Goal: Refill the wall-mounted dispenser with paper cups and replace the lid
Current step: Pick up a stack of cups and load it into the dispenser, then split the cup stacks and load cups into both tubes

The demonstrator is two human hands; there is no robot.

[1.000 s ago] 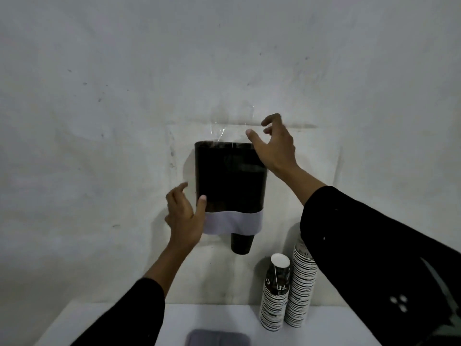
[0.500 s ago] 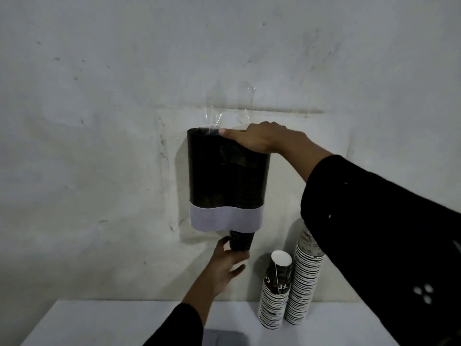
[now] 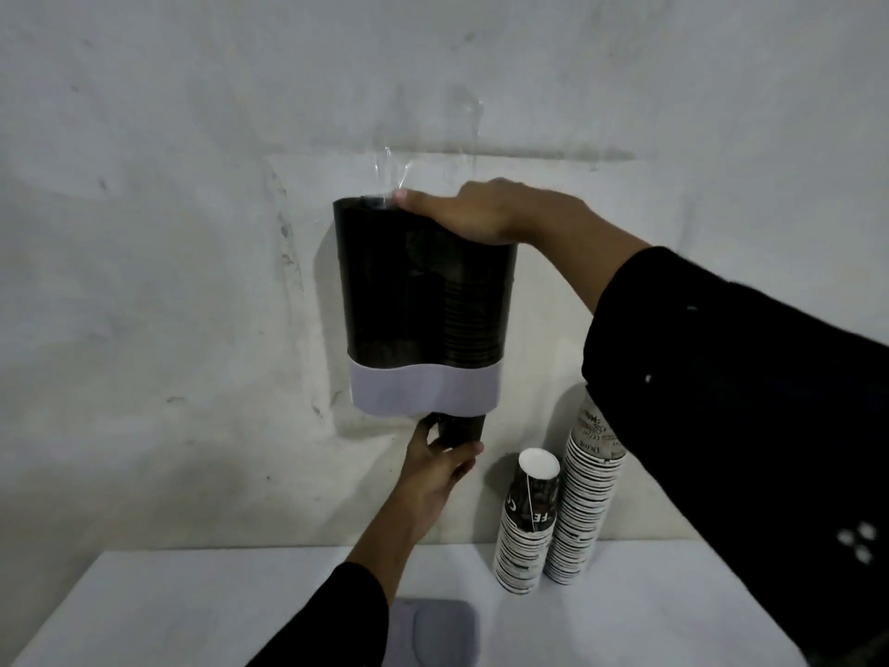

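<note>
While my right hand (image 3: 486, 211) lies flat and open, palm down, across the top of the dispenser (image 3: 425, 300), my left hand (image 3: 435, 466) below it is curled around the dark cup (image 3: 459, 428) that pokes out under the white band (image 3: 423, 389). I read this as checking or seating the cups already loaded, since a ribbed column shows through the smoky wall just beneath my right palm. Two stacks of paper cups (image 3: 560, 517) stand on the desk (image 3: 168, 613) to the right of my left hand, well under my right sleeve. The grey lid (image 3: 440, 633), as I take it, lies on the desk near my left forearm. Next I should let go of the cup, pick up that lid and fit it squarely on top.
</note>
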